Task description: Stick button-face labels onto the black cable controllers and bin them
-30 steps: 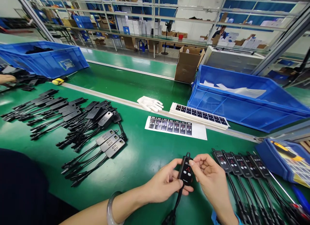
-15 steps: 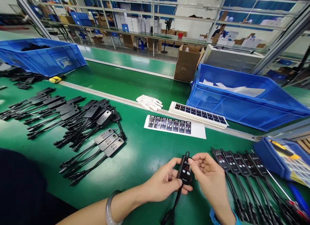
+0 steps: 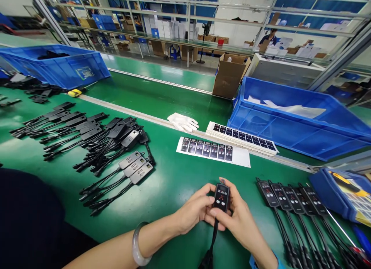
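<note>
Between both hands, above the green table, is a small black controller [image 3: 222, 195] with a labelled face, a hanging loop on top and cables below. My left hand [image 3: 197, 208] grips it from the left, thumb at the face's edge. My right hand [image 3: 236, 219] is closed round its right side, thumb on its lower end. Labelled controllers [image 3: 292, 199] lie in a row to the right. Beyond the hands rests a label sheet [image 3: 241, 157] with several labels on it, and behind it a stack of label sheets [image 3: 245, 139]. Unlabelled controllers [image 3: 135, 168] lie left.
A white glove [image 3: 183, 122] lies by the metal strip. Blue bins stand at the back left [image 3: 72, 70] and back right [image 3: 290, 122]. A blue tray [image 3: 327, 188] holding a yellow cutter sits far right. Behind are a cardboard box [image 3: 228, 76] and a distant person [image 3: 269, 38].
My right hand has moved from the controller's upper right corner down to its right side and lower end. My left thumb has shifted up along the edge. The view has turned slightly left.
</note>
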Motion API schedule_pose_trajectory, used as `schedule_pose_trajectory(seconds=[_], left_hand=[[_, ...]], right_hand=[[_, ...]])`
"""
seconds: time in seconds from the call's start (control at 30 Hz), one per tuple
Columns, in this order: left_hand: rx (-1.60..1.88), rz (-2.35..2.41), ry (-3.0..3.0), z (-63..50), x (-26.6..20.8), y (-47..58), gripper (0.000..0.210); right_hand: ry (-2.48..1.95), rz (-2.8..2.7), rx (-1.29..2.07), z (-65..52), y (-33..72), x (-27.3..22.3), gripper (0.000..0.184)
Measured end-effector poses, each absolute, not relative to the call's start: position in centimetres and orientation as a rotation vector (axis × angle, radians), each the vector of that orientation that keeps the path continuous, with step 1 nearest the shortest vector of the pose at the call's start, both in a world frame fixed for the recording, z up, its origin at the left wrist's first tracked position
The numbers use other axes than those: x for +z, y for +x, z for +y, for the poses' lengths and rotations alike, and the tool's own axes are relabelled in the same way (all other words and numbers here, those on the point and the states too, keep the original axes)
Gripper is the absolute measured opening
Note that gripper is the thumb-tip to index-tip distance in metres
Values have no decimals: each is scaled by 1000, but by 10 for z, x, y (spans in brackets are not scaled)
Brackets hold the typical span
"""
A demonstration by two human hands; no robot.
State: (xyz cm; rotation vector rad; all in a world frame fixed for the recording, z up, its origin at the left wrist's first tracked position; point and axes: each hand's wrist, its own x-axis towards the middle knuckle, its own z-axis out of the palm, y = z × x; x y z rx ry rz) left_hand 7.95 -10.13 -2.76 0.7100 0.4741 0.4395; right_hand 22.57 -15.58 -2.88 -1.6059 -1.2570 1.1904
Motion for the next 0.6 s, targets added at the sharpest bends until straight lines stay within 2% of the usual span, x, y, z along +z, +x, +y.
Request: schedule_pose_trajectory(seconds=[0.07,0.13,0.27,0.33,0.6], left_hand=[[462,494,732,-101,-25,80,28],[475,523,763,-102,-25,80,33],[491,590,871,-103,-26,82,40],[502,609,939,-104,-27,83,41],[506,627,988,-104,-32,83,42]], right_hand=[[-1545,-1220,1263,-157,224,-27,90],[-1484,-1193,1307,-158,226,-28,93],[-1446,-1175,1277,-157,231,-33,65],[-1472,-1188,1208,-157,231,-37,58],[-1584,-1308,942,-161,222,-46,55]])
